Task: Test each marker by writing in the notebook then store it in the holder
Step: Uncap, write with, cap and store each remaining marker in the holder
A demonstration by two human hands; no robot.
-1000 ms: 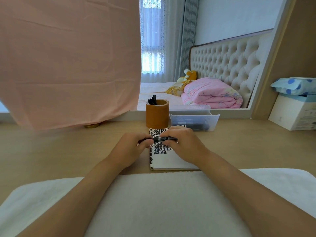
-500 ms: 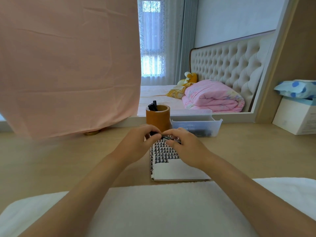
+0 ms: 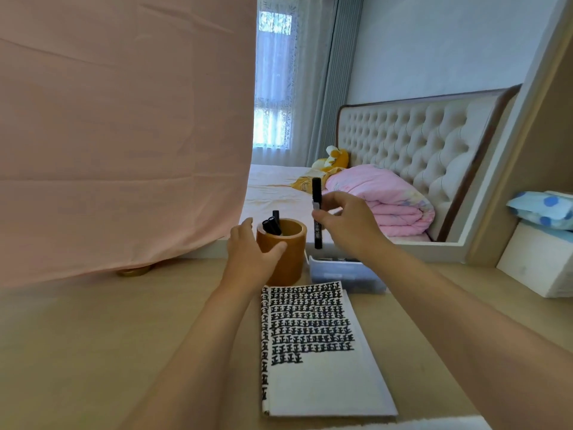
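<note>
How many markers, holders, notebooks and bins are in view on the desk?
Black markers: 4, held marker in right hand plus 3 standing markers in the holder
Holder: 1
Notebook: 1
Clear bin: 1, contents too dim to count
Total: 7

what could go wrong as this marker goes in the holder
1. The right hand pinches the marker upright, but it hangs to the right of the holder, above the gap by the clear bin. Released here, it would likely miss the holder.
2. The stored markers lean together inside the holder. The new one might catch on them and tip out, though the left hand grips the holder's side.
</note>
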